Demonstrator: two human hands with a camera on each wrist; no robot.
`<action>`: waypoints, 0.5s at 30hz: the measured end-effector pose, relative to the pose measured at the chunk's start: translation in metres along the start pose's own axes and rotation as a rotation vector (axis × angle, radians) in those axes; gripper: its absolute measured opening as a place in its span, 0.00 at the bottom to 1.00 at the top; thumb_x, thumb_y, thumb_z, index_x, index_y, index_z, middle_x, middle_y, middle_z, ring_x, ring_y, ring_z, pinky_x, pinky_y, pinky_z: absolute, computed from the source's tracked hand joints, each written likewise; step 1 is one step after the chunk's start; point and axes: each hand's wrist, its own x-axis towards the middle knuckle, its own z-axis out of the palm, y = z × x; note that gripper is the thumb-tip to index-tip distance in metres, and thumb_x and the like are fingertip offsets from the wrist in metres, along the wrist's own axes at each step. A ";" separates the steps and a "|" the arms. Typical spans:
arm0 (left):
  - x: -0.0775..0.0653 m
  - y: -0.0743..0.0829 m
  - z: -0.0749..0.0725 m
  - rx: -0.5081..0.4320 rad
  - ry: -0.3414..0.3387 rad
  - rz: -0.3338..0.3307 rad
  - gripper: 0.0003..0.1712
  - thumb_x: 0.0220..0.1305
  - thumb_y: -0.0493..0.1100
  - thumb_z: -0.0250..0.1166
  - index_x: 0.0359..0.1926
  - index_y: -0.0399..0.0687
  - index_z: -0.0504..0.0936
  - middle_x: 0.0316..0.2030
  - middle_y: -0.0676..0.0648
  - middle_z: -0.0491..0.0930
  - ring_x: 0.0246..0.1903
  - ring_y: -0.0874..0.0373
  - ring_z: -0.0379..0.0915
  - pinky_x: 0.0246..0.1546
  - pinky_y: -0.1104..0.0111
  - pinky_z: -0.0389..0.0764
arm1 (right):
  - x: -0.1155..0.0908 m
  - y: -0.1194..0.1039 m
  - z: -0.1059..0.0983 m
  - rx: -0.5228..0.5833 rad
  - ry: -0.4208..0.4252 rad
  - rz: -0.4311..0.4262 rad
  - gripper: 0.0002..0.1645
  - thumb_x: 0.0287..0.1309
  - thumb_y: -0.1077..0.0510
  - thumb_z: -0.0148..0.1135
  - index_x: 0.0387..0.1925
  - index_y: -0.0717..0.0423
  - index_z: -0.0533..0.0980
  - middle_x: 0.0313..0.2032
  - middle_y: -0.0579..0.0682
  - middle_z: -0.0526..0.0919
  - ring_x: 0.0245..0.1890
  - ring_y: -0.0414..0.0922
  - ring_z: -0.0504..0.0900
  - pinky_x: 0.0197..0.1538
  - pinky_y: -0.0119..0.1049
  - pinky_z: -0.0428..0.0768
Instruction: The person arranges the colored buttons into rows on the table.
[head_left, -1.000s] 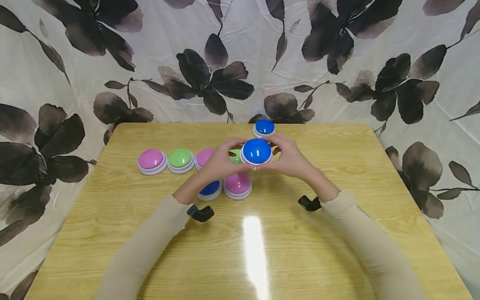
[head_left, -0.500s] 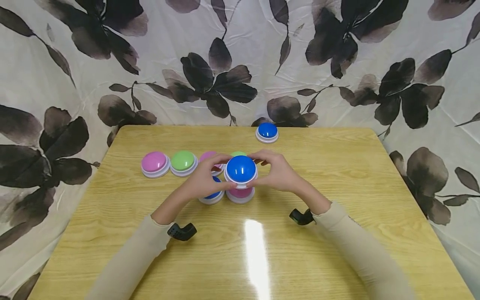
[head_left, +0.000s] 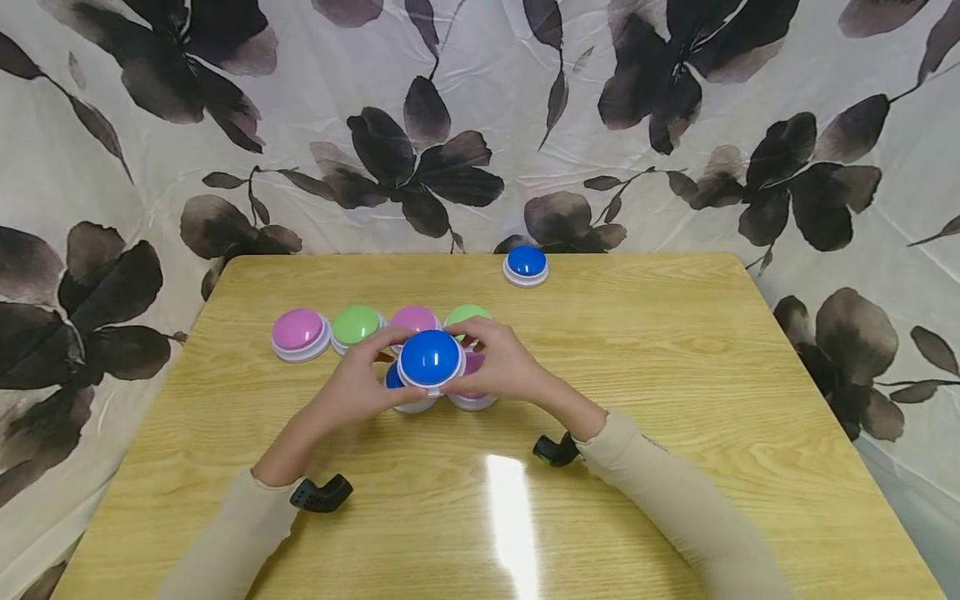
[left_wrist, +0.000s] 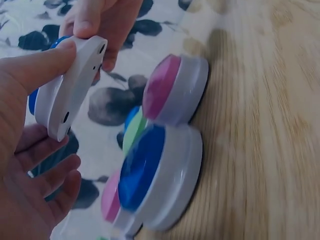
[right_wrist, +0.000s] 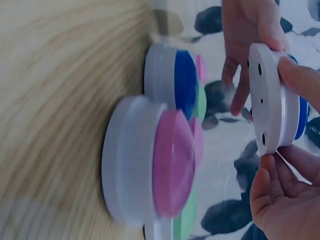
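Observation:
Between my two hands, a blue push button (head_left: 431,358) with a white base is held up off the table. My left hand (head_left: 356,383) grips its left rim and my right hand (head_left: 498,362) its right rim, thumbs on the near side. Screw holes show on its white underside (right_wrist: 262,100) in the right wrist view. Below it on the table sit another blue button (left_wrist: 145,167) and a pink button (right_wrist: 172,162), side by side and partly hidden in the head view. Behind them runs a row: pink (head_left: 297,330), green (head_left: 356,325), pink (head_left: 414,319) and green (head_left: 467,315) buttons.
A further blue button (head_left: 526,265) stands alone near the table's back edge. The wooden table (head_left: 675,358) meets a floral cloth backdrop (head_left: 525,150) behind it. Black wrist cameras (head_left: 322,493) hang beneath both wrists.
Both hands have carried the blue button left and toward the front, from near the row's right end to above the two front buttons. The buttons on the table have stayed put.

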 end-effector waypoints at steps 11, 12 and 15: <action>-0.025 -0.021 -0.026 -0.007 0.036 -0.043 0.44 0.47 0.49 0.79 0.65 0.48 0.71 0.60 0.48 0.73 0.59 0.50 0.66 0.54 0.49 0.73 | 0.021 -0.013 0.035 0.024 -0.018 0.038 0.44 0.39 0.50 0.82 0.59 0.57 0.74 0.49 0.46 0.79 0.47 0.40 0.75 0.44 0.34 0.80; -0.028 -0.024 -0.028 -0.012 0.035 -0.050 0.44 0.48 0.48 0.79 0.66 0.48 0.71 0.59 0.48 0.73 0.59 0.50 0.66 0.54 0.49 0.72 | 0.023 -0.014 0.039 0.029 -0.024 0.046 0.44 0.39 0.50 0.82 0.60 0.57 0.74 0.49 0.45 0.79 0.47 0.39 0.75 0.45 0.33 0.80; -0.037 -0.030 -0.034 -0.022 0.031 -0.066 0.43 0.49 0.47 0.78 0.66 0.49 0.70 0.59 0.48 0.73 0.59 0.50 0.66 0.55 0.48 0.72 | 0.025 -0.016 0.048 0.070 -0.045 0.070 0.44 0.40 0.52 0.81 0.61 0.57 0.74 0.50 0.45 0.79 0.47 0.39 0.75 0.47 0.30 0.79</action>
